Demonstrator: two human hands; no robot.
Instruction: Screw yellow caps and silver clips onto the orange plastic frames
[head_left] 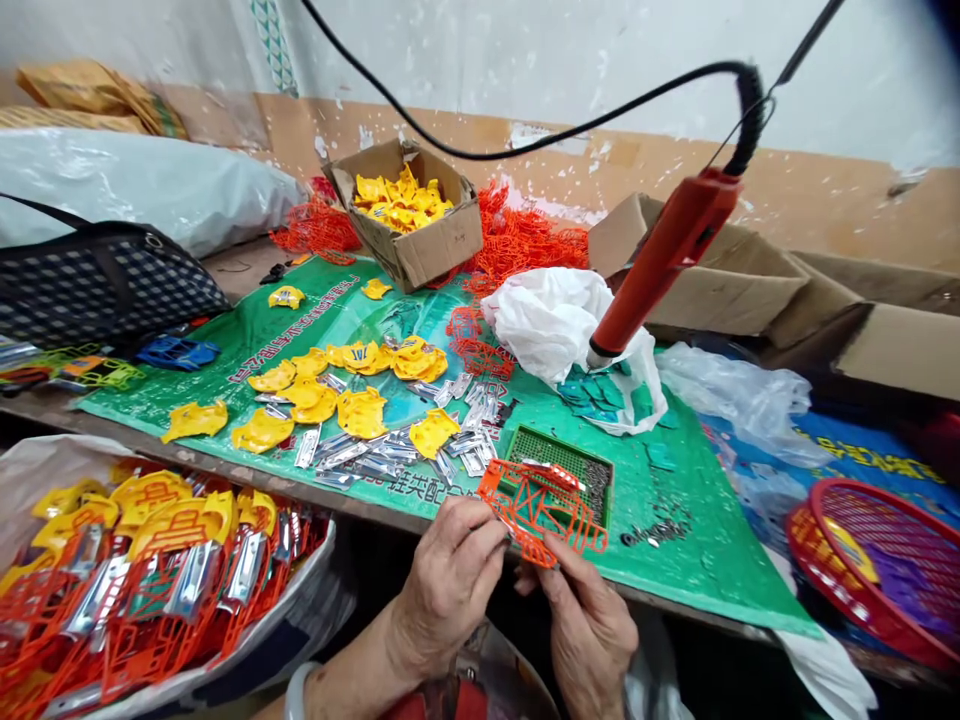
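Observation:
Both hands hold an orange plastic frame (534, 505) at the table's front edge, tilted over a green tray (517, 445) of small dark screws. My left hand (454, 580) pinches its left side, with thumb and fingers closed. My right hand (589, 620) grips its lower right end. A hanging red electric screwdriver (667, 265) points down above a white plastic bag (551, 310) of small teal pieces (592, 395). Left of the frame lie silver metal clips (367, 455) and yellow plastic parts (361, 412). Loose screws (660, 530) are scattered right of the tray.
A cardboard box (442, 235) of yellow parts stands at the back by piled orange frames (525, 240). At lower left is a sack (300, 580) full of joined parts. A red basket (862, 500) sits at right, a checkered bag (97, 280) at left. A black cable (480, 155) hangs across.

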